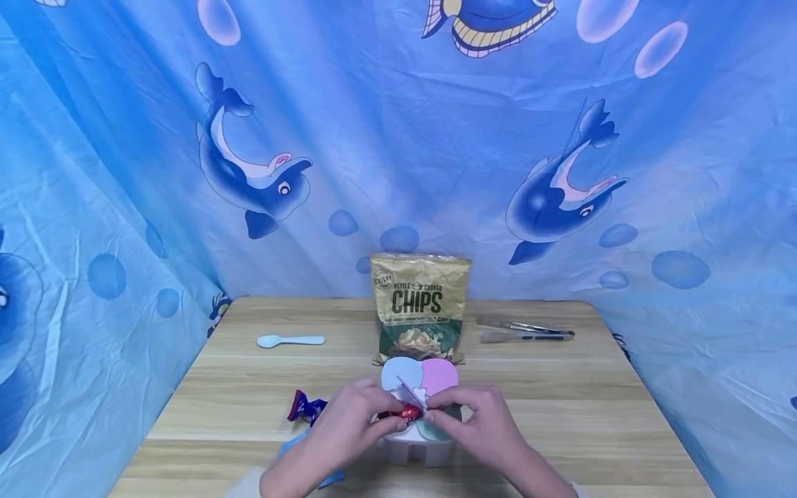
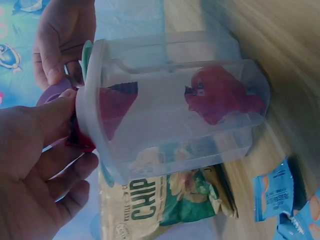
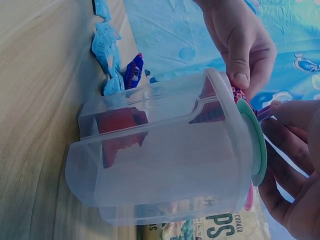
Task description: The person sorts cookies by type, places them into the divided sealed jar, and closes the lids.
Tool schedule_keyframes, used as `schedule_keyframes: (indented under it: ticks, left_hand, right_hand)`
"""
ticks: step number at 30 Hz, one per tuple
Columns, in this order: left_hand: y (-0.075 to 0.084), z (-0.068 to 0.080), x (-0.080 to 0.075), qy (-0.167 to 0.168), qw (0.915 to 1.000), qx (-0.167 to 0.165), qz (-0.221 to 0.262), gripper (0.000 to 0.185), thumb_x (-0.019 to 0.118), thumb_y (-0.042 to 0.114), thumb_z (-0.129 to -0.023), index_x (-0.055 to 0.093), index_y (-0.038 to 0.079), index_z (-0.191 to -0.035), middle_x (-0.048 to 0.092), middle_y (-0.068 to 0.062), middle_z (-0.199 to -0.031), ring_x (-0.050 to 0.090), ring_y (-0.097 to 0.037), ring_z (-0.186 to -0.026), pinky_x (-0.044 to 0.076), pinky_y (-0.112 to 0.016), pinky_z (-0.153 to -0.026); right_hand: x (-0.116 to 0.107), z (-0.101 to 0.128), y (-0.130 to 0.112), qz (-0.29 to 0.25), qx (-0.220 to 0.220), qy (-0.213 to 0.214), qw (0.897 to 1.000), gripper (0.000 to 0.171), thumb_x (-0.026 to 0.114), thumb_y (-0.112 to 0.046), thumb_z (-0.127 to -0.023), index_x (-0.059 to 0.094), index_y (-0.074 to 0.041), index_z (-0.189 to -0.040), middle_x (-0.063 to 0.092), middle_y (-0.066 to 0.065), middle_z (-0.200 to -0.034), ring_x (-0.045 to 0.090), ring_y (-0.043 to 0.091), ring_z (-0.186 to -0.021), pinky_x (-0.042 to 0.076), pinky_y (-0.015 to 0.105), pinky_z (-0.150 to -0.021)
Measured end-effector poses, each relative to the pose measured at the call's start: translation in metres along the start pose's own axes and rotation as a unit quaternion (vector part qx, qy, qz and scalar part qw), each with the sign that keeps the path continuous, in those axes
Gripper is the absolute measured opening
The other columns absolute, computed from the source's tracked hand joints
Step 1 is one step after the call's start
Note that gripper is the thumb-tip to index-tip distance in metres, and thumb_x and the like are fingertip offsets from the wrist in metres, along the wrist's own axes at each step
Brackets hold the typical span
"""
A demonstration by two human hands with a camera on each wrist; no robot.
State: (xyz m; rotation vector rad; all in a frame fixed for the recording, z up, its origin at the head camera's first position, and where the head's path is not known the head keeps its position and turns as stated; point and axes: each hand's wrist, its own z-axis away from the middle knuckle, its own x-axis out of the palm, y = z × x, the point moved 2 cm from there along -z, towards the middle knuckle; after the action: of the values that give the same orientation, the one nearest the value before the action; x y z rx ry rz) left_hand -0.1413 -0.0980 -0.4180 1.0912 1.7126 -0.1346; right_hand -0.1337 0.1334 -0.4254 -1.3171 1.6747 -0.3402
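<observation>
Both hands at the clear box (image 1: pixel 416 446), table's 6 o'clock edge. Left hand (image 1: pixel 351 422) pinches a red candy (image 1: pixel 407 413) at the box's opening; right hand (image 1: pixel 479 418) pinches a lid flap (image 1: pixel 412 394) up. Looks part done: approx. 1 red candy (image 2: pixel 220 95) already sits inside, this one going in, loose packets remain at 8 o'clock. Count: 1 box, 1 chips bag (image 1: pixel 420 308) at 12, 1 spoon (image 1: pixel 290 340) at 10, 1 tongs (image 1: pixel 523 330) at 2.

Chips bag (image 1: pixel 420 308) close behind container (image 1: pixel 416 448)
</observation>
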Motion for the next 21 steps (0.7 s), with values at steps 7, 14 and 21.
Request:
schedule_keyframes:
  ticks: [7,14,21]
  left_hand:
    - [-0.0029,-0.0001,-0.0042,-0.041,0.9989,0.020,-0.006,0.011,0.075,0.026,-0.094,0.080,0.025,-0.104,0.076,0.018,-0.101,0.055,-0.001,-0.085,0.047,-0.016,-0.072]
    - [-0.0048,-0.0002,-0.0006,-0.003,0.9999,0.011,0.000,0.009,0.082,0.023,-0.086,0.081,0.022,-0.095,0.061,0.015,-0.096,0.054,-0.003,-0.091,0.051,-0.023,-0.079]
    - [-0.0005,-0.0019,-0.0021,0.025,0.9993,0.011,-0.024,0.013,0.086,0.025,-0.081,0.078,0.024,-0.091,0.072,0.018,-0.089,0.060,-0.001,-0.085,0.053,-0.020,-0.074]
  right_hand:
    - [-0.0005,0.0007,-0.0005,-0.001,0.008,0.000,1.000,0.013,0.086,-0.018,-0.084,0.081,-0.024,-0.094,0.078,-0.012,-0.090,0.070,0.003,-0.081,0.059,0.029,-0.070]
    - [0.0005,0.0001,-0.0015,0.000,-0.004,0.009,1.000,0.014,0.086,-0.017,-0.084,0.081,-0.024,-0.094,0.078,-0.009,-0.090,0.072,0.004,-0.083,0.060,0.030,-0.071]
    - [-0.0002,-0.0007,-0.0003,-0.003,-0.004,0.009,1.000,0.012,0.086,-0.018,-0.084,0.081,-0.024,-0.094,0.078,-0.010,-0.090,0.072,0.004,-0.084,0.060,0.030,-0.072]
